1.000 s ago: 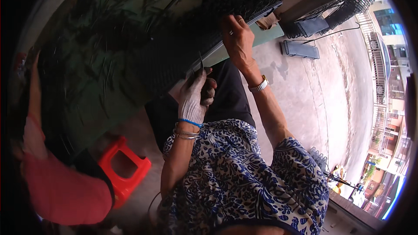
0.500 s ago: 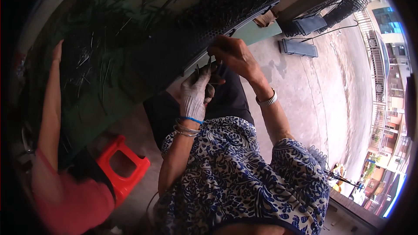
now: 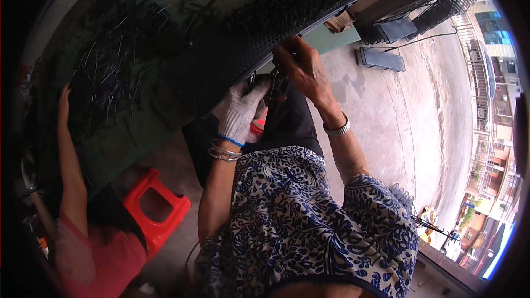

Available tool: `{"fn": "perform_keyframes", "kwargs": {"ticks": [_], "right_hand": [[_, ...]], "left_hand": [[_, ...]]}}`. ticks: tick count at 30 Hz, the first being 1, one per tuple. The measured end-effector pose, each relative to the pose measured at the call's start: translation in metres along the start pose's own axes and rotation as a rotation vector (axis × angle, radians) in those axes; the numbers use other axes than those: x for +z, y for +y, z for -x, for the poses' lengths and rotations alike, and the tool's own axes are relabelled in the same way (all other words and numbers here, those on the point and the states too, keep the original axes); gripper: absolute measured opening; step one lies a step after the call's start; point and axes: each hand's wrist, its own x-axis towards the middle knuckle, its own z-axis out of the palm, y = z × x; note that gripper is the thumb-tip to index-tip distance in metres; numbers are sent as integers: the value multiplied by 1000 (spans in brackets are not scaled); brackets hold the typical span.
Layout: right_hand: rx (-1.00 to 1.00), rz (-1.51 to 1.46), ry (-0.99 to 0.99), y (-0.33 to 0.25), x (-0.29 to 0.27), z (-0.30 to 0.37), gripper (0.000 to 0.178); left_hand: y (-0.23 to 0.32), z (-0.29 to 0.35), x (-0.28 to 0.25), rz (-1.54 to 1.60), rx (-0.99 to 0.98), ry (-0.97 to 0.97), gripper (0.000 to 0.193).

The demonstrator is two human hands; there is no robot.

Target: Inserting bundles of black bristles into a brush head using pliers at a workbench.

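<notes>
My left hand, in a white knitted glove, is closed around several thin dark rods that poke up past its fingers. Just above and to the right, my bare right hand bends its fingers in a pinch at the upper ends of these rods. Shadow hides the exact shape of what lies between the fingertips. Both hands are over my lap, close to the near edge of a long dark perforated panel. Dense black bristle-like pieces cover the panel's far side.
A heap of thin black rods lies on the green table. At left, a co-worker's arm reaches onto it. A red plastic stool stands below. On the floor at right are grey rectangular trays with wire handles.
My gloved left hand has shifted slightly left and turned; my right hand has moved slightly right and stays near the rods. The co-worker's hand has drawn back toward the table's near edge.
</notes>
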Motion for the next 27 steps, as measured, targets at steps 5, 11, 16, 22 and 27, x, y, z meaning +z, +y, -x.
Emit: {"fn": "perform_keyframes", "kwargs": {"ticks": [5, 11, 16, 22, 27], "right_hand": [[-17, -32, 78, -7, 4, -2, 20], [-15, 48, 57, -2, 3, -6, 20], [23, -140, -3, -2, 4, -5, 23], [267, -164, -36, -6, -5, -1, 27], [315, -278, -148, -24, -9, -2, 27]], "left_hand": [[11, 1, 3, 86, 16, -17, 25], [10, 5, 1, -2, 37, 3, 30], [18, 7, -8, 7, -42, -59, 30], [23, 5, -18, -85, 30, -252, 27], [20, 2, -22, -30, 50, -325, 26]]}}
